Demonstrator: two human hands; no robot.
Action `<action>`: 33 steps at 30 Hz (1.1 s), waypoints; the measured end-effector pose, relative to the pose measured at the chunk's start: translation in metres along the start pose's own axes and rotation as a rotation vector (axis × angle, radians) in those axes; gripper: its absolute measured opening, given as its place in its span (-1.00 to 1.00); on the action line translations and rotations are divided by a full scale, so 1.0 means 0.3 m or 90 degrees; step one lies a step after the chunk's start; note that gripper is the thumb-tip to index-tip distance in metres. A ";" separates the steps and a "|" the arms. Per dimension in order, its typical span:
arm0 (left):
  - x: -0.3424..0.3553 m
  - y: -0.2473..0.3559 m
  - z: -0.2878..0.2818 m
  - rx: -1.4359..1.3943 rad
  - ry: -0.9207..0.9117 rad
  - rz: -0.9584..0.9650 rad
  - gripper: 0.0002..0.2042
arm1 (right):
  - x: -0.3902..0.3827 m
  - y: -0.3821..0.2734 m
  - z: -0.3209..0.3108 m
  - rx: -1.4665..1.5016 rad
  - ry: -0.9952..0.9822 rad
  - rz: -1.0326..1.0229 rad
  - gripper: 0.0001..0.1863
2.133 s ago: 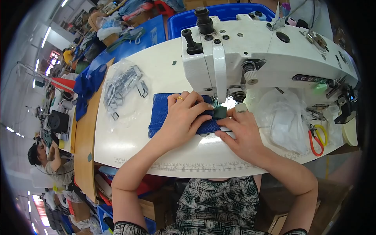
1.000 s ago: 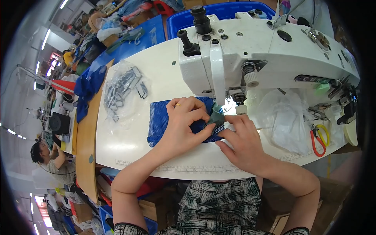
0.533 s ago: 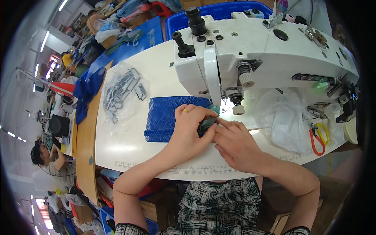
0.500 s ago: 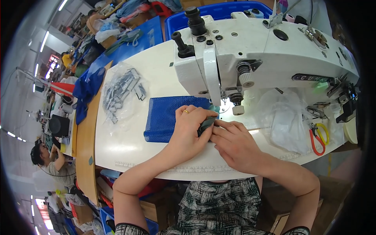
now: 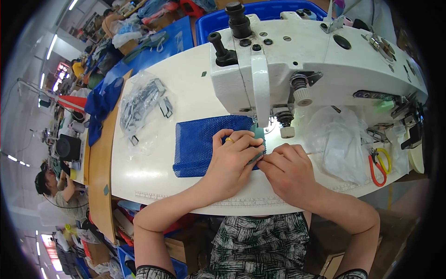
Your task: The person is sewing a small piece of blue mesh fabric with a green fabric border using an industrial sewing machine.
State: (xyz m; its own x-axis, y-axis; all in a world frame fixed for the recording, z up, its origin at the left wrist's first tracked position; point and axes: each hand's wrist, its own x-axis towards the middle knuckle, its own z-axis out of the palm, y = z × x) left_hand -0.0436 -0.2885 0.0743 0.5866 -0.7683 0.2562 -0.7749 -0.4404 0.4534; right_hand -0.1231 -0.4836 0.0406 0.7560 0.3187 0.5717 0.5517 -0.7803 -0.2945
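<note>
A blue mesh fabric piece [image 5: 193,146] lies on the white sewing table, left of the needle area. Along its right edge runs a grey-green fabric strip [image 5: 259,134], partly covered by my fingers. My left hand [image 5: 236,156], a ring on one finger, is curled over the mesh edge and closed on the strip. My right hand [image 5: 287,172] pinches at the near end of the same strip, its fingertips almost meeting the left ones. Just beyond both hands stands the white sewing machine [image 5: 325,65], its light shining on the needle area.
A clear bag of grey pieces [image 5: 144,109] lies at the left. Right of the needle are a crumpled clear plastic bag [image 5: 341,146] and red-and-yellow-handled snips [image 5: 378,167]. A printed ruler [image 5: 241,202] follows the near table edge. Another person [image 5: 62,190] sits far left.
The strip, bunched between my hands before, now lies along the mesh edge. My left hand has turned palm-down over it, and my right hand has shifted slightly right. The mesh has tilted a little.
</note>
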 end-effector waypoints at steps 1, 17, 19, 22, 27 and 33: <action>-0.004 0.007 0.008 -0.002 0.002 -0.001 -0.74 | 0.001 -0.002 -0.001 -0.006 0.002 0.001 -0.74; 0.021 -0.039 0.052 0.018 0.071 -0.031 -0.72 | 0.019 0.007 0.002 -0.052 -0.008 0.045 -0.65; 0.020 -0.049 0.062 0.021 0.074 -0.033 -0.72 | 0.020 0.007 -0.003 -0.052 -0.015 0.048 -0.64; 0.019 -0.057 0.077 -0.018 0.087 -0.049 -0.71 | 0.016 0.011 -0.004 -0.050 -0.023 0.049 -0.62; 0.026 -0.049 0.071 0.024 0.120 -0.016 -0.76 | 0.016 0.014 -0.009 -0.045 -0.037 0.040 -0.59; 0.040 -0.063 0.043 0.027 0.078 -0.023 -0.75 | 0.025 0.012 -0.021 -0.065 -0.073 0.060 -0.54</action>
State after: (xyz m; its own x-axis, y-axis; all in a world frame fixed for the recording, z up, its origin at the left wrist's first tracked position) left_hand -0.0249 -0.2954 0.0579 0.6370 -0.6901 0.3434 -0.7602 -0.4887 0.4281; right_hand -0.1178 -0.4874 0.0488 0.8410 0.2970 0.4522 0.4427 -0.8583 -0.2596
